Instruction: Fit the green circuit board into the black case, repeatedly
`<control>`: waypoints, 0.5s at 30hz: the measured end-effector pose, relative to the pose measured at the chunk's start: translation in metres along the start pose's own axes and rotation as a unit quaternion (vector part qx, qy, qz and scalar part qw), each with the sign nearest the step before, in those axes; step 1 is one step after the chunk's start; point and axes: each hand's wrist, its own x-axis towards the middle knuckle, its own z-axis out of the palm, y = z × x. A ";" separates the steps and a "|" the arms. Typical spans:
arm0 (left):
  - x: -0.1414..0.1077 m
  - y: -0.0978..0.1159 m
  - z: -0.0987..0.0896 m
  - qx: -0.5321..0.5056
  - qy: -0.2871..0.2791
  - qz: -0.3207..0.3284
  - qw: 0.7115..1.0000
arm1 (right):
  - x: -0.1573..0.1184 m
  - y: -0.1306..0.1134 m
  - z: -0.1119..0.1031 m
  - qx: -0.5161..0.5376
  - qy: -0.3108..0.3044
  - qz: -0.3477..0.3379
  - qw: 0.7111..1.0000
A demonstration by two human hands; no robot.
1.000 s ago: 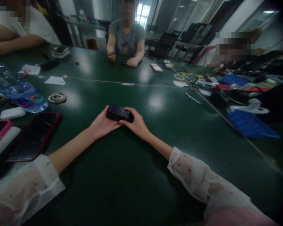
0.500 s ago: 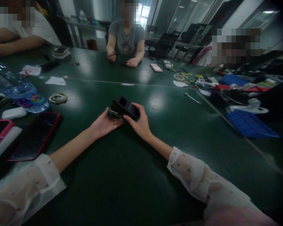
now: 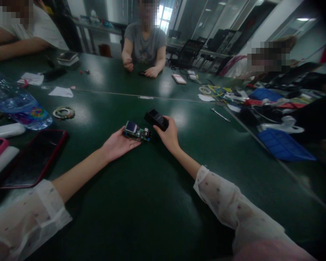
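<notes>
Over the middle of the dark green table (image 3: 141, 210), my left hand (image 3: 118, 146) holds a green circuit board (image 3: 138, 134) with a small screen (image 3: 130, 127) at its left end. The board lies face up on the fingers, and part of its lower side is hidden by them. To the right, my right hand (image 3: 168, 136) grips a black plastic case cover (image 3: 156, 119) between thumb and fingers. A rectangular opening shows in the cover's upper left part. Cover and board are apart, with the cover slightly higher and farther right.
At left lie a red-edged phone (image 3: 35, 157), a water bottle (image 3: 24, 107), a white case (image 3: 9, 129) and a cable coil (image 3: 63, 113). A wrench (image 3: 220, 115), blue bin (image 3: 285, 145) and tangled cables (image 3: 213, 90) are at right. A person in grey (image 3: 145, 43) sits opposite.
My right hand has lifted the black case cover off the circuit board and moved it right. The board's screen and parts now show in my left hand, which has barely moved.
</notes>
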 end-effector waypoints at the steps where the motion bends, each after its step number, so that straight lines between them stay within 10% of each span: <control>1: 0.000 0.000 0.000 -0.004 -0.004 -0.002 1.000 | 0.000 0.002 0.001 -0.003 -0.014 0.008 1.000; 15: 0.001 0.001 -0.006 -0.017 -0.044 -0.014 0.999 | -0.003 0.013 0.004 -0.017 -0.041 0.048 0.998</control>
